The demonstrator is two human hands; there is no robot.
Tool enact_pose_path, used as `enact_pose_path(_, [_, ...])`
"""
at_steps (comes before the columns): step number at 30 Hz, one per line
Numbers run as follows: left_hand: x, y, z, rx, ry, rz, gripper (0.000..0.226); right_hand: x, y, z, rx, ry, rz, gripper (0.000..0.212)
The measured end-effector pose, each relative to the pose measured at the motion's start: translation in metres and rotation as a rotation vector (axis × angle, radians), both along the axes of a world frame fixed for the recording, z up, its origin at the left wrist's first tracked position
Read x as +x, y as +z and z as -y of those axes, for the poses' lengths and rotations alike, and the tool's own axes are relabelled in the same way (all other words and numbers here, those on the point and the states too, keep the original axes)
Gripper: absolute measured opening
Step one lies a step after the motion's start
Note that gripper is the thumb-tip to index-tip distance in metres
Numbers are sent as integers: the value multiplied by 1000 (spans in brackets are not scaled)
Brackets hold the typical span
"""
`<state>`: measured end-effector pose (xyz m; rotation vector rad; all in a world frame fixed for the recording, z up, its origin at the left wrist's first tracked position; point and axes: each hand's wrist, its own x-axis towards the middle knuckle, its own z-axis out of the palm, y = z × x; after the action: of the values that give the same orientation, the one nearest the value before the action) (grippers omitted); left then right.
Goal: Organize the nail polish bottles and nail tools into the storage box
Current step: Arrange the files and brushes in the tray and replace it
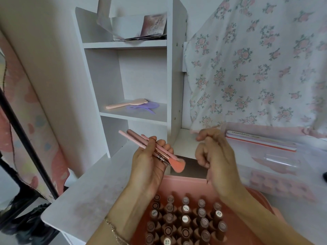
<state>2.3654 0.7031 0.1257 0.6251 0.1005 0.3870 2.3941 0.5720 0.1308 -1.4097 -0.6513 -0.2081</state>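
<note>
The pink storage box (187,183) sits at 6 o'clock on the white tabletop (92,191), and upright nail polish bottles (185,220) fill it in close rows, brown caps up, some with small round labels.

Above the box's far edge, toward 7 o'clock of centre, the left hand (150,160) has its grip closed round a bundle of pink brushes (141,141); the handles point to 10 o'clock and a coral bristle head (177,165) sticks out toward 4 o'clock.

The right hand (214,154) is just beside it at 5 o'clock of centre, blurred, fingers curled; whether its grip holds anything I cannot tell.

At 3 o'clock a clear zip bag (276,156) lies on the tabletop with a long nail file (260,139) resting on top of it.

At 12 o'clock stands a white shelf unit (134,68); its middle shelf holds a pink hand mirror (125,104) touching a purple comb (146,106), and the top shelf holds crumpled paper packaging (134,27).
</note>
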Motion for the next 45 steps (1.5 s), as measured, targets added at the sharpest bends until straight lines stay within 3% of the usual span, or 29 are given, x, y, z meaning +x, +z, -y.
enact_pose_path(3, [-1,-2,0,130,-161,-92,16,7,11,7,198,96,-111,30])
enact_pose_path(8, [-13,-3,8,503,-629,-218,17,17,23,15,235,113,-169,49])
enact_pose_path(11, [-18,-1,8,554,-848,-205,12,21,24,19,256,194,-232,37])
enact_pose_path(15, [-18,0,6,470,-1008,-181,23,24,20,20,126,186,-178,21])
enact_pose_path(19, [-14,-1,5,398,-1064,-172,35,24,18,20,47,54,-134,8])
enact_pose_path(23, [-12,3,4,267,-1115,-183,61,25,15,22,42,26,-91,12])
enact_pose_path(27, [-14,3,6,340,-1113,-218,74,19,15,17,-125,7,2,16])
enact_pose_path(29, [-16,9,14,404,-1083,-223,69,15,15,13,-123,-25,-1,21])
enact_pose_path(32, [-17,14,20,547,-961,-216,40,10,13,7,-196,-103,81,24])
enact_pose_path(37, [-19,2,11,554,-1059,-203,19,7,11,8,-247,-148,213,19])
enact_pose_path(43, [-19,4,13,565,-1057,-219,16,3,15,9,-181,-133,271,16])
enact_pose_path(45, [-20,4,14,568,-1065,-194,24,4,15,10,-157,-132,278,17])
